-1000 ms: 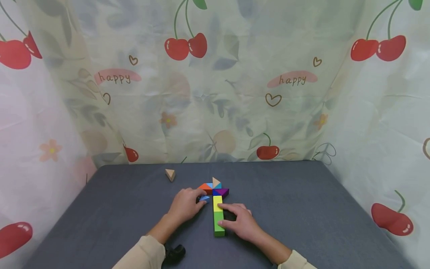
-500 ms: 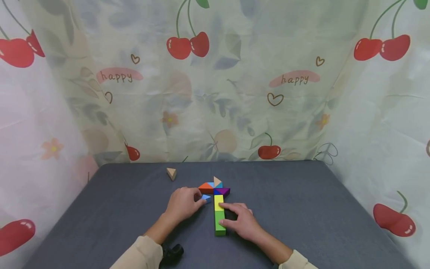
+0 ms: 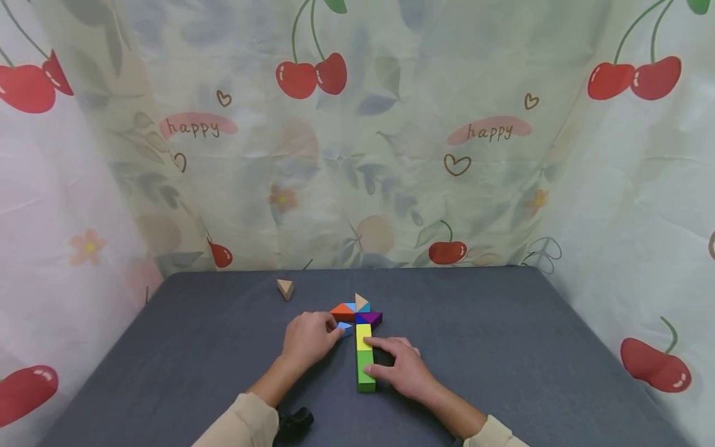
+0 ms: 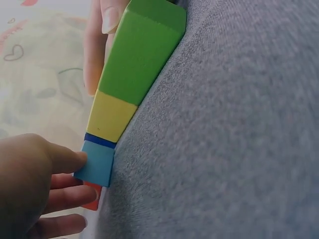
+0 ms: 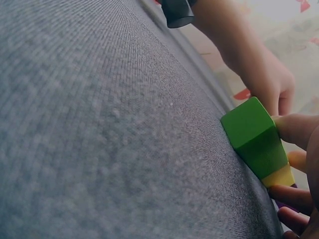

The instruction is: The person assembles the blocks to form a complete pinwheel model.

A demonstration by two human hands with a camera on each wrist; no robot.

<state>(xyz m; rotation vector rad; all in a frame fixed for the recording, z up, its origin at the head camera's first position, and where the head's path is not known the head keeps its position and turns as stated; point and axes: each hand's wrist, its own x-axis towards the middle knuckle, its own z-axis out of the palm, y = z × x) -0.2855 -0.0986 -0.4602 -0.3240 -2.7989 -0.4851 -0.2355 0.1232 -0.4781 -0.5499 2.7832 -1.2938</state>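
My left hand pinches a blue triangular block between thumb and fingers, just left of a block arrangement. In the left wrist view, this block almost hides the dark blue block. My right hand rests its index finger on the yellow block and its thumb on the green block; its fingers are fairly straight. Yellow and green lie end to end. Beyond them sit an orange triangular block, a purple triangular block and a plain wooden triangular block.
A loose wooden triangular block lies at the back left of the dark grey tabletop. A black device sits at my left wrist. Patterned curtain encloses the back and sides.
My left hand shifts slightly right, bringing the blue triangular block closer to the yellow block. My right hand keeps its place on the yellow and green blocks.
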